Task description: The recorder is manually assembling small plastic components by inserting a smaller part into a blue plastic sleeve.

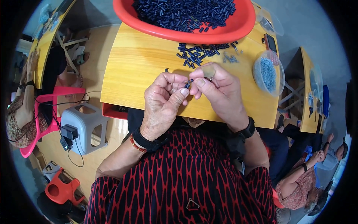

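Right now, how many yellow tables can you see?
3: the front table, bearing the red basin; the left table, near the upper left edge; and the right table, near the right edge. Others may be hidden.

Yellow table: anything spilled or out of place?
Mildly. One dark piece lies alone beyond the left hand, apart from the loose dark pile by the red basin. Small pale bits lie scattered beside that pile, outside the clear tub. No damage visible.
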Demonstrator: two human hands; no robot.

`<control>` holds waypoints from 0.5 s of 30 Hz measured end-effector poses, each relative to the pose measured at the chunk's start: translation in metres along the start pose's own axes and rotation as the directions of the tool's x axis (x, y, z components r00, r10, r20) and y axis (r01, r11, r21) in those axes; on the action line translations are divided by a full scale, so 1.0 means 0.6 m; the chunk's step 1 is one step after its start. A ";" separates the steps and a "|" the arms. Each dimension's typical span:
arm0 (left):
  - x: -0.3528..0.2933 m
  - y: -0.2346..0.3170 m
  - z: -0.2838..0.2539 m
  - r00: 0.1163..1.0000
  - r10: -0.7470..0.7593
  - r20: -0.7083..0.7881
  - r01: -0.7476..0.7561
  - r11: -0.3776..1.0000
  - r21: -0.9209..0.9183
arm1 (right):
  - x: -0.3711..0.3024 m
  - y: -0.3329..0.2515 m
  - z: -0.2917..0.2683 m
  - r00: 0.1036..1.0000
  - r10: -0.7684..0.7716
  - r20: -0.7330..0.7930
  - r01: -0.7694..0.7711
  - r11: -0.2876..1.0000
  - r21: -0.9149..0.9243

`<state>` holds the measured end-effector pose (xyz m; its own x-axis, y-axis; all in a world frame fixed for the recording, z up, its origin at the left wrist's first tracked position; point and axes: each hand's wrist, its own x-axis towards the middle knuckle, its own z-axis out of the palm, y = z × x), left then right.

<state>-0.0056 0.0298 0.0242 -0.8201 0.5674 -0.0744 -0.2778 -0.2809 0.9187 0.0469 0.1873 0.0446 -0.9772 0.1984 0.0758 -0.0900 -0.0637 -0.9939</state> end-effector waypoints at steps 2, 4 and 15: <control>-0.001 -0.004 0.001 1.000 -0.007 -0.009 0.006 1.000 -0.015 | 0.000 0.002 -0.005 1.000 -0.013 0.002 0.013 0.999 -0.042; -0.003 -0.009 -0.003 1.000 -0.017 -0.006 0.017 1.000 -0.018 | -0.002 0.003 -0.006 1.000 -0.024 0.005 0.024 0.996 -0.085; -0.001 -0.009 -0.007 0.999 -0.051 0.006 0.051 0.998 -0.044 | -0.005 0.004 -0.004 1.000 -0.012 -0.013 0.009 0.978 -0.211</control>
<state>-0.0057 0.0275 0.0174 -0.8020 0.5853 -0.1191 -0.3413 -0.2854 0.8956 0.0501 0.1890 0.0421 -0.9734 0.2119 0.0868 -0.0564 0.1456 -0.9877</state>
